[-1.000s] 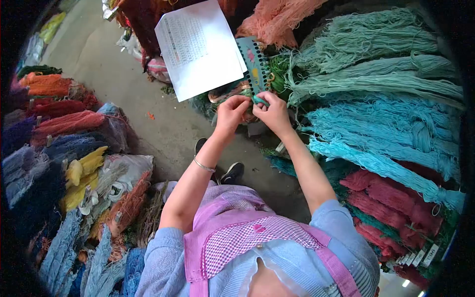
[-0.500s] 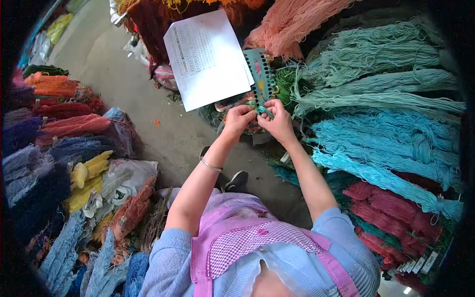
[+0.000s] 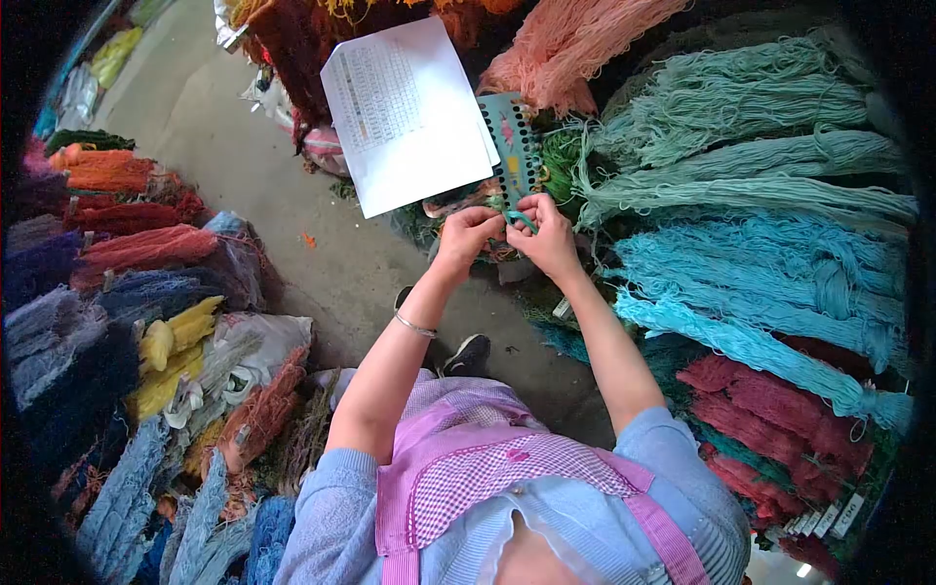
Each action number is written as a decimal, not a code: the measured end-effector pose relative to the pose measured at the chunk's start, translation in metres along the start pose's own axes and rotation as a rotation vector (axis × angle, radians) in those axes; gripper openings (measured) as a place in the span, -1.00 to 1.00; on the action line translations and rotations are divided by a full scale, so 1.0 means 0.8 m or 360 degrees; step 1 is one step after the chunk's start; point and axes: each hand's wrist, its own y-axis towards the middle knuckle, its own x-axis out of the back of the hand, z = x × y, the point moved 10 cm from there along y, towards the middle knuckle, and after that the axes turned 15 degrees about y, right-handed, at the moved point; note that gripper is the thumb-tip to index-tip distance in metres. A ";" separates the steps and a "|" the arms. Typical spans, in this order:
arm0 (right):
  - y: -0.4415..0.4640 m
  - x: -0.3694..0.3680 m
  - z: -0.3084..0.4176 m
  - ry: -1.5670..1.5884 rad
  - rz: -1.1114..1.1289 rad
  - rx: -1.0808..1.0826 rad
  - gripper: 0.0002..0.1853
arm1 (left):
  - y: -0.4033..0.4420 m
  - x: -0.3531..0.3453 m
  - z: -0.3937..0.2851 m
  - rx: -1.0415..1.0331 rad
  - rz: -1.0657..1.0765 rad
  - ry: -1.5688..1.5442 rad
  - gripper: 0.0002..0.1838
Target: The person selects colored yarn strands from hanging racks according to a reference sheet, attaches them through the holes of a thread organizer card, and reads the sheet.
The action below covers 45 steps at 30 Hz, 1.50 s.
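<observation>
A grey-green card with holes punched down both long edges and small coloured yarn samples on it lies ahead of my hands. A short bundle of teal yarn shows at its lower end. My right hand pinches this yarn between thumb and fingers. Beside it, my left hand is closed in a pinch at the card's lower left corner; what is between its fingertips is hidden. White printed sheets lie just left of the card, overlapping its edge.
Pale green skeins, turquoise skeins and dark red skeins are stacked on the right. Salmon yarn hangs ahead. More skeins, including navy and yellow, line the left side beyond the concrete floor.
The fingers of my right hand have shifted slightly, and the teal yarn now shows as a small curved loop between my hands. The card and sheets have barely moved.
</observation>
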 end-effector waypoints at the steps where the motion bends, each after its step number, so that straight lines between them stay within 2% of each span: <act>1: 0.000 0.001 0.001 0.0040 -0.0016 -0.0005 -0.64 | -0.002 0.002 0.002 0.0001 0.0000 0.0001 -0.80; 4: 0.001 0.000 -0.007 0.0077 0.0017 -0.0039 -0.65 | -0.009 0.027 0.014 0.0064 -0.0132 -0.0188 -0.83; 10: 0.003 -0.002 -0.009 -0.0036 0.0059 -0.0064 -0.64 | -0.021 0.025 0.027 0.0244 -0.0084 -0.0690 -0.82; 15: 0.001 -0.002 -0.010 -0.0015 0.0056 -0.0077 -0.65 | -0.014 0.023 0.026 0.0141 -0.0053 -0.0507 -0.86; 17: 0.002 0.000 -0.013 -0.0052 0.0047 0.0005 -0.66 | -0.020 0.023 0.021 0.0028 0.0064 -0.0894 -0.88; 19: 0.003 -0.004 -0.011 0.0009 0.0084 -0.0043 -0.67 | -0.040 0.028 0.006 0.0108 -0.0018 -0.0993 -0.90; 21: 0.003 -0.005 -0.007 -0.0082 0.0067 -0.0035 -0.67 | -0.045 0.011 -0.005 0.0040 0.0285 -0.1259 -0.86; 22: 0.002 -0.005 -0.006 -0.0080 0.0072 -0.0049 -0.66 | -0.047 0.003 -0.013 0.0032 0.0312 -0.1269 -0.83; 24: 0.003 -0.004 -0.004 -0.0209 0.0107 -0.0027 -0.52 | -0.053 -0.014 -0.036 0.0108 0.0498 -0.0870 -0.72; 25: 0.003 -0.002 -0.002 -0.0253 0.0087 -0.0002 -0.46 | -0.047 -0.022 -0.041 0.0180 0.0526 -0.0480 -0.67; 27: 0.002 -0.002 -0.004 -0.0206 0.0050 0.0049 -0.40 | -0.040 -0.029 -0.058 0.0092 0.0349 0.0192 -0.73; 29: 0.001 -0.002 0.003 -0.0209 0.0024 0.0189 -0.38 | -0.008 -0.031 -0.047 -0.0172 0.0207 0.0767 -0.85; 30: 0.002 -0.001 0.006 -0.0257 -0.0009 0.0238 -0.39 | -0.014 -0.024 -0.063 -0.0108 0.0131 0.0887 -0.79; 31: 0.005 -0.002 0.000 -0.0289 0.0048 0.0144 -0.41 | -0.014 -0.022 -0.060 -0.0109 0.0124 0.0888 -0.79; 33: 0.010 0.000 -0.013 -0.0235 0.0083 -0.0019 -0.47 | -0.022 -0.005 -0.085 -0.0479 -0.0209 0.1029 -0.72; 34: 0.012 0.000 -0.013 -0.0230 0.0084 -0.0017 -0.47 | -0.029 0.004 -0.090 -0.0555 -0.0300 0.1186 -0.69; 36: 0.012 0.001 -0.019 -0.0175 0.0104 -0.0145 -0.47 | -0.047 0.034 -0.078 -0.0314 -0.0374 0.1259 -0.67; 37: 0.013 0.002 -0.021 -0.0168 0.0122 -0.0180 -0.47 | -0.057 0.044 -0.069 -0.0269 -0.0226 0.0934 -0.65; 39: 0.013 0.001 -0.015 -0.0142 0.0098 -0.0165 -0.50 | -0.095 0.086 -0.077 -0.0227 -0.0285 0.0870 -0.65; 40: 0.012 0.001 -0.013 -0.0123 0.0079 -0.0151 -0.53 | -0.111 0.113 -0.068 -0.0080 -0.0300 0.0780 -0.66; 41: 0.013 0.002 -0.016 -0.0119 0.0074 -0.0153 -0.53 | -0.129 0.147 -0.073 -0.0110 -0.0437 0.0765 -0.67; 42: 0.014 0.003 -0.020 -0.0129 0.0073 -0.0139 -0.52 | -0.144 0.174 -0.070 -0.0067 -0.0433 0.0466 -0.70; 43: 0.014 0.003 -0.022 -0.0137 0.0071 -0.0125 -0.50 | -0.163 0.197 -0.074 0.0109 -0.0414 0.0263 -0.75; 45: 0.014 0.003 -0.018 -0.0147 0.0061 -0.0152 -0.50 | -0.182 0.252 -0.053 0.0189 -0.0539 0.0072 -0.79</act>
